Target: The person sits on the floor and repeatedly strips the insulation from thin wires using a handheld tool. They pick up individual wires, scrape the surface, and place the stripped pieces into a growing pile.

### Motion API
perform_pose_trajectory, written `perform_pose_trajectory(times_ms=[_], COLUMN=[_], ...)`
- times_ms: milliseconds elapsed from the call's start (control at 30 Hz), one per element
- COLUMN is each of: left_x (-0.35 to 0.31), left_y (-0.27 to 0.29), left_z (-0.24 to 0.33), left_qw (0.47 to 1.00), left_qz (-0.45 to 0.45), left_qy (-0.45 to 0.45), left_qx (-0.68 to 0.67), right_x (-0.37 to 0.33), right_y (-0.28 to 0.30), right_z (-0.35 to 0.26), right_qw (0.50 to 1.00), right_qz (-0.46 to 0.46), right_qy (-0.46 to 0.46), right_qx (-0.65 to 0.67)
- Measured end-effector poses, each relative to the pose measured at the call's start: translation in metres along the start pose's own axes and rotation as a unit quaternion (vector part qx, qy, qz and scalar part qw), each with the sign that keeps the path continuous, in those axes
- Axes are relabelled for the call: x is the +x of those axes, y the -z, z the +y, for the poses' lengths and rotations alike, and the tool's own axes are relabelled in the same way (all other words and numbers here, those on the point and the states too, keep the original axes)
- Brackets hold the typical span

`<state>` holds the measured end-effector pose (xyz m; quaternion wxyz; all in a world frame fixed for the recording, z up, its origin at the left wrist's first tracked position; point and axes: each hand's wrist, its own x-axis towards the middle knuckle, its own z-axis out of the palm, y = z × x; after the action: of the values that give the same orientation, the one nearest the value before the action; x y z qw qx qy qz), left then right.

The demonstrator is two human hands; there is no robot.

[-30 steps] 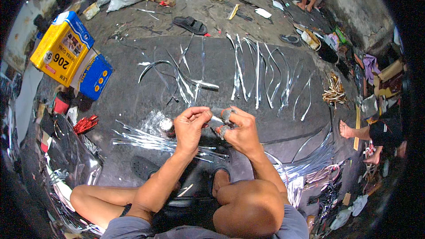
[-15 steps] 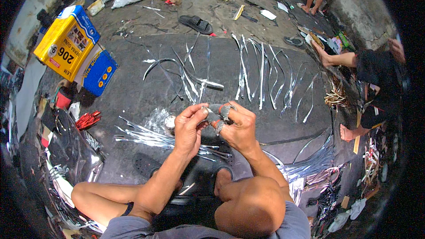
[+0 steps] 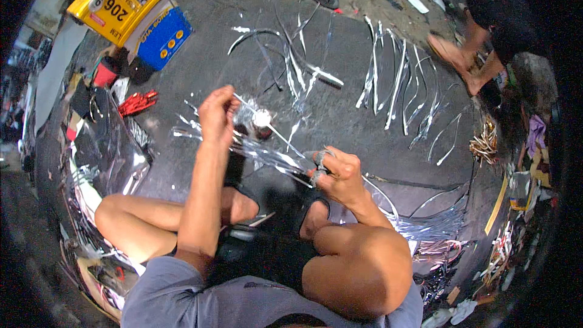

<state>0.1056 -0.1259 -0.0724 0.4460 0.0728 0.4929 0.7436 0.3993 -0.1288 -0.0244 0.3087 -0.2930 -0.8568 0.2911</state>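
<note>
A thin pale strip [image 3: 284,140] runs taut on a slant between my two hands. My left hand [image 3: 217,115] is raised at its upper left end, fingers closed on it. My right hand [image 3: 342,175] is closed round the lower right end, with grey wrapping on the thumb and a finger. Behind the strip stands a small round pot [image 3: 262,119] with a white top. Below it, a bundle of shiny silver strips [image 3: 264,155] lies across the mat in front of my feet.
Loose silver strips [image 3: 398,94] lie spread over the dark mat [image 3: 200,79]. A yellow and blue tin [image 3: 115,3] stands far left, near a red bundle [image 3: 138,103]. More strips [image 3: 434,222] are heaped at right. Another person's bare foot [image 3: 446,48] is at the far right.
My hands were close together; the left has moved up and left away from the right, and the strip now stretches between them. The whole view has shifted.
</note>
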Motion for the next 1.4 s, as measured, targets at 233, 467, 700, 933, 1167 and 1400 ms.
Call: perform_pose_trajectory(times_ms=[233, 467, 700, 933, 1167, 1400], left_x=[0.079, 0.106, 0.089, -0.014, -0.141, -0.128], left_y=[0.141, 0.212, 0.187, 0.059, -0.023, -0.056], left_z=[-0.023, -0.051, -0.036, -0.09, -0.182, -0.194], left_qw=[0.962, 0.914, 0.732, 0.757, 0.83, 0.957], left_qz=[0.267, 0.374, 0.408, 0.029, -0.274, -0.174], left_qy=[0.015, -0.015, -0.117, -0.42, -0.145, 0.187], left_qx=[0.061, 0.156, 0.533, 0.5, 0.463, 0.141], right_x=[-0.097, -0.155, -0.17, -0.174, -0.17, -0.123], right_y=[-0.009, 0.0, 0.003, -0.027, -0.027, -0.026], right_z=[0.035, 0.044, 0.116, 0.178, 0.161, 0.089], right_qw=[0.986, 0.958, 0.912, 0.896, 0.933, 0.957], right_qz=[-0.114, -0.149, -0.079, -0.048, 0.05, 0.064], right_qy=[-0.109, -0.229, -0.358, -0.376, -0.297, -0.145], right_qx=[0.052, 0.088, -0.184, -0.231, -0.195, -0.242])
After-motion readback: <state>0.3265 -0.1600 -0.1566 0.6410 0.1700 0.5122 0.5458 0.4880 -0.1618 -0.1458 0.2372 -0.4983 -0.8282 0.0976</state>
